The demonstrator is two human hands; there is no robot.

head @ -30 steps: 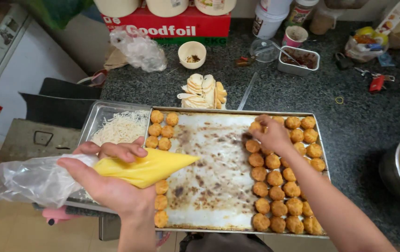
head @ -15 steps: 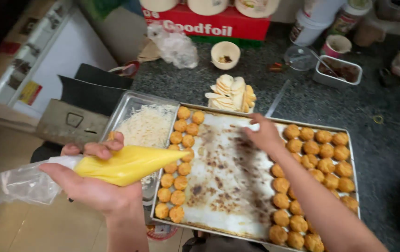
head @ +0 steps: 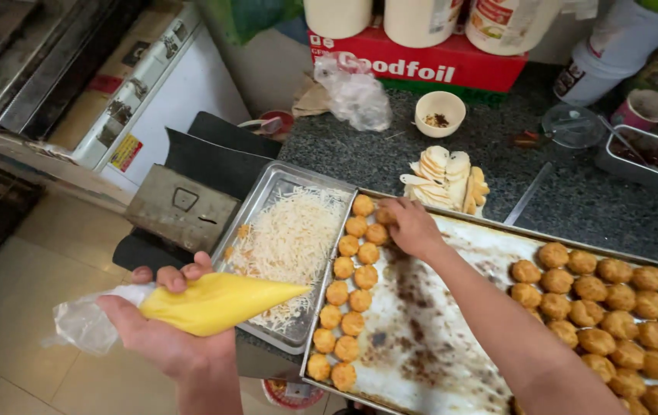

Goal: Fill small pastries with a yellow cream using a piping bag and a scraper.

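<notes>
One view only, worn on the head, looking steeply down and slightly forward from close above the dark speckled stone counter (head: 390,154). The large stained metal baking tray (head: 459,246) fills the lower right; the pale tiled floor (head: 6,307) shows lower left, both forearms entering from below.

A clear piping bag (head: 206,305) filled with yellow cream lies nearly level at lower left of the frame, its pointed tip aimed right over a tray edge, its twisted empty end trailing left. Small round golden pastries (head: 350,269) sit in two rows down the left side of a stained baking tray (head: 452,323), centre frame.
</notes>
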